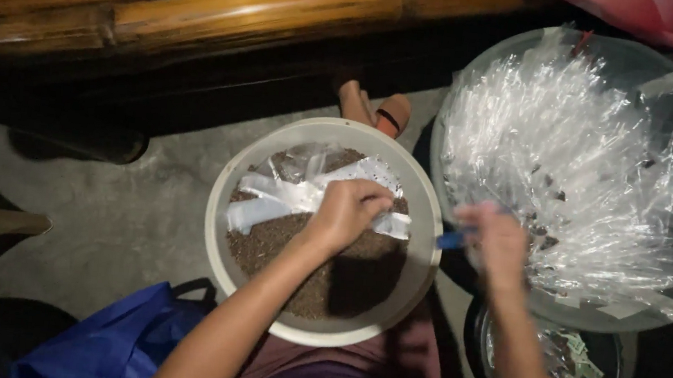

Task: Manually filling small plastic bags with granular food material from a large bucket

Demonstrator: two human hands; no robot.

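Your left hand (347,210) was closed on a clear plastic packet (303,198) over the round white basin of brown grain (311,281), apparently holding it steady. Your blurred right hand (496,241) gripped a small blue tool (451,240) beside the large basin of clear packets (577,171).

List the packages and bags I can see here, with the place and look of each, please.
Clear plastic bags: on brown grains in the round pale bowl, under the left hand; long, see-through.
Heap of clear bags: large basin, right, by the right hand; shiny, crumpled.
Blue bag: floor, lower left; soft.
No labels or screens.
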